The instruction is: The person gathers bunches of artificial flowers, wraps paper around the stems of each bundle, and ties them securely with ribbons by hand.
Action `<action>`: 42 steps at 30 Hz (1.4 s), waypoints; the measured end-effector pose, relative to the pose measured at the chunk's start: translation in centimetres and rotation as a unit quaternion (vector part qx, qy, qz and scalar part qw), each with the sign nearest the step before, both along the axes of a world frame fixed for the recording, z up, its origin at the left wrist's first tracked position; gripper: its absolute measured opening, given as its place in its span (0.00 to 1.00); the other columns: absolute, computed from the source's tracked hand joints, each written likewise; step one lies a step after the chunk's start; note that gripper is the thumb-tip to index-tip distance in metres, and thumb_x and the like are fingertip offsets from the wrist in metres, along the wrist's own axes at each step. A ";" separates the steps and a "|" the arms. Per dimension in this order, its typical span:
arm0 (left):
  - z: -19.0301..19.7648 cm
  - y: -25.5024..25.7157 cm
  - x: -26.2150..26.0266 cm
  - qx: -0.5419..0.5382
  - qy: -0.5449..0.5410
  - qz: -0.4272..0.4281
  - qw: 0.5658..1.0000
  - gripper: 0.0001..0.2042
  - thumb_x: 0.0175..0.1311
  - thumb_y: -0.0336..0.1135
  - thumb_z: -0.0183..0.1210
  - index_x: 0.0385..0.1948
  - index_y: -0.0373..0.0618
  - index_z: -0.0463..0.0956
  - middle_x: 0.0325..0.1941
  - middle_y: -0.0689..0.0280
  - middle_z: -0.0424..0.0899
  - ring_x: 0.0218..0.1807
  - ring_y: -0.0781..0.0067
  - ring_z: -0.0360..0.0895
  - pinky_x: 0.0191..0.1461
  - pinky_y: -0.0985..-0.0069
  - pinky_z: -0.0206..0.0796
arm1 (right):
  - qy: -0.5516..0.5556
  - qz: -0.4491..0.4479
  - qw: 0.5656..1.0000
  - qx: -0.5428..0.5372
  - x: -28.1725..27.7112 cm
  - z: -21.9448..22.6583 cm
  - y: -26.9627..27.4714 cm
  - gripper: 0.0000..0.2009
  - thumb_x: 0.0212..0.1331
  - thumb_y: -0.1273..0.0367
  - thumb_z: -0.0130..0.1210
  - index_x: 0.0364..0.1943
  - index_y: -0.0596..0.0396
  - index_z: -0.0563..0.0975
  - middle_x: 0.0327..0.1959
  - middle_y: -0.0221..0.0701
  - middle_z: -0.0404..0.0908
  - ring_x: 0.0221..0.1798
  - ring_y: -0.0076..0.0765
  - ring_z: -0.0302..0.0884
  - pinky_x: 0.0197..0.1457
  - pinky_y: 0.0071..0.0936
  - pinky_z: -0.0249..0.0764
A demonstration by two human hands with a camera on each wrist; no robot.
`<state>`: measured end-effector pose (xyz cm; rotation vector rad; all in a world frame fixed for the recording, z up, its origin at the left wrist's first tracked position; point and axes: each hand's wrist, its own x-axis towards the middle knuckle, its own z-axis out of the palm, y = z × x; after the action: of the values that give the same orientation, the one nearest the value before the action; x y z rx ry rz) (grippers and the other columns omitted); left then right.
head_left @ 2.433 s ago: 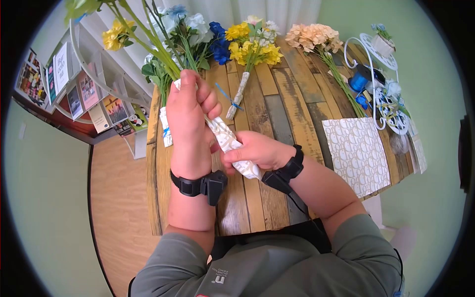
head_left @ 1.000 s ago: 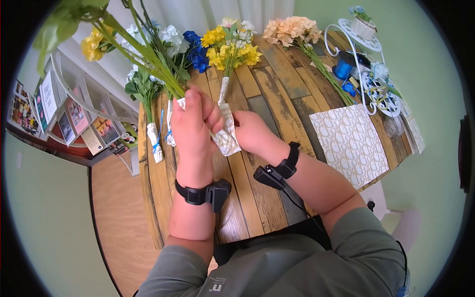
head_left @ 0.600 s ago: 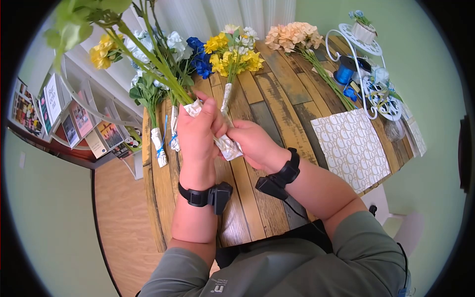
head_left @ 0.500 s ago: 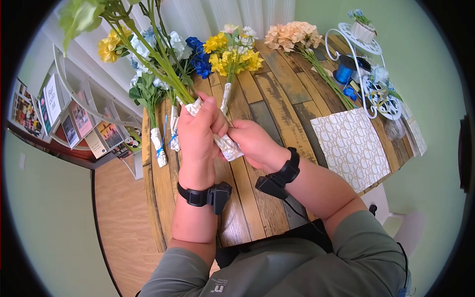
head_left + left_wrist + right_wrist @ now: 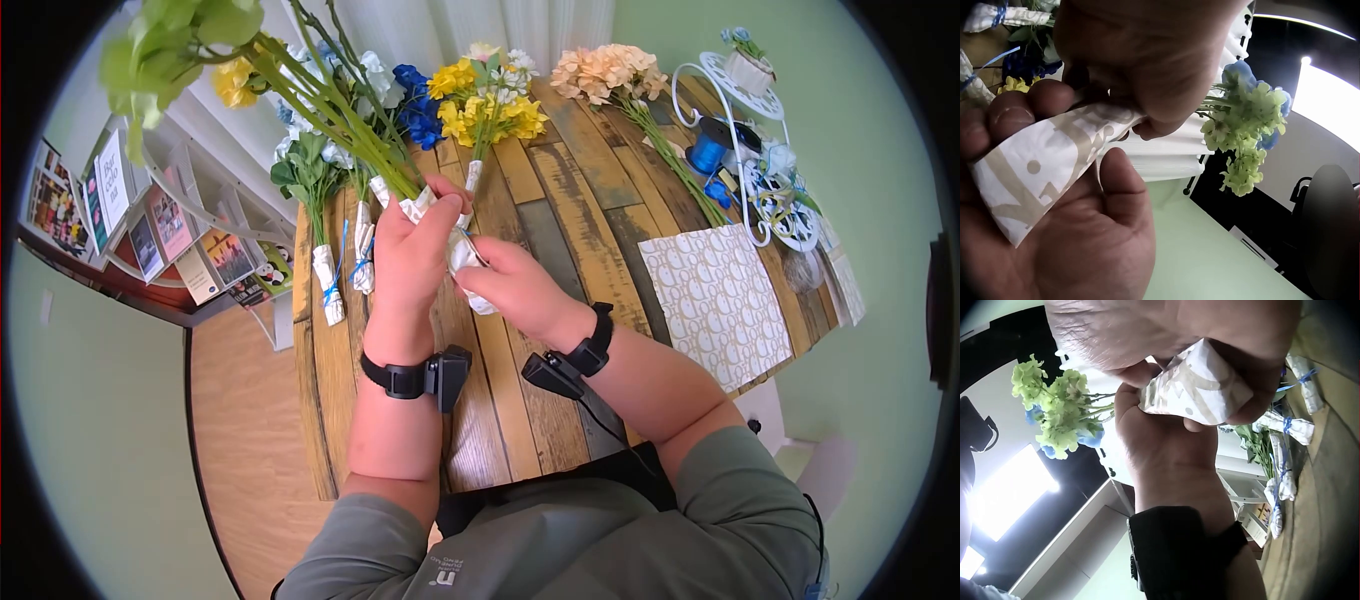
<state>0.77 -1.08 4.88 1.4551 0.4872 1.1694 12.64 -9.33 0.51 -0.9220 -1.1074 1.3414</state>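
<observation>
The left hand (image 5: 408, 262) grips a bundle of green stems (image 5: 350, 130) where white-and-beige patterned paper (image 5: 470, 262) wraps them. Below it the right hand (image 5: 525, 292) holds the lower end of that wrap, thumb on top. In the left wrist view the paper (image 5: 1041, 162) tapers upward between both hands. Yellow-green and blue blooms (image 5: 1244, 125) spread at the far end of the stems, also visible in the right wrist view as flowers (image 5: 1063, 409). Part of the wrap is hidden by the fingers.
Wrapped bouquets with blue ties, one (image 5: 327, 285) at the left, lie on the wooden table (image 5: 530, 400). Behind are yellow flowers (image 5: 515, 118) and peach flowers (image 5: 610, 75). At the right are a patterned sheet (image 5: 715, 305), a blue ribbon spool (image 5: 708, 150) and a white metal stand (image 5: 750, 100).
The right hand has moved from the wrap's lower end up closer to the left hand. The wrap's bottom, once long and narrow, now shows shorter below the hands. The bouquet's stems have shifted slightly.
</observation>
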 end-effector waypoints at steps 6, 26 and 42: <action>-0.3 0.5 -0.2 -0.008 0.030 0.013 0.999 0.03 0.65 0.29 0.57 0.36 0.41 0.76 0.34 0.67 0.83 0.38 0.78 0.78 0.46 0.77 0.69 | -0.075 -0.049 0.992 0.088 -0.9 1.2 -0.6 0.15 0.61 0.70 0.57 0.51 0.60 0.75 0.41 0.30 0.82 0.42 0.26 0.78 0.48 0.30 0.75; -1.6 -3.5 2.8 -0.179 -0.029 -0.360 0.915 0.38 0.62 0.47 0.67 0.70 0.37 0.60 0.51 0.62 0.81 0.52 0.72 0.79 0.56 0.76 0.71 | -0.120 -0.253 0.941 0.191 1.1 -0.3 -4.1 0.20 0.57 0.75 0.52 0.57 0.62 0.72 0.49 0.38 0.82 0.52 0.41 0.81 0.57 0.34 0.74; -3.4 -4.0 4.9 -0.189 0.111 -0.212 0.952 0.18 0.65 0.43 0.65 0.44 0.34 0.79 0.42 0.59 0.85 0.44 0.67 0.82 0.53 0.70 0.74 | -0.274 -0.285 0.903 0.168 2.6 -3.1 -4.2 0.42 0.57 0.70 0.58 0.77 0.55 0.50 0.60 0.53 0.73 0.59 0.62 0.74 0.63 0.44 0.71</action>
<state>5.70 -5.13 1.49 1.2752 0.4897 0.5384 15.28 -13.48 -2.60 -1.2730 -1.2954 0.3922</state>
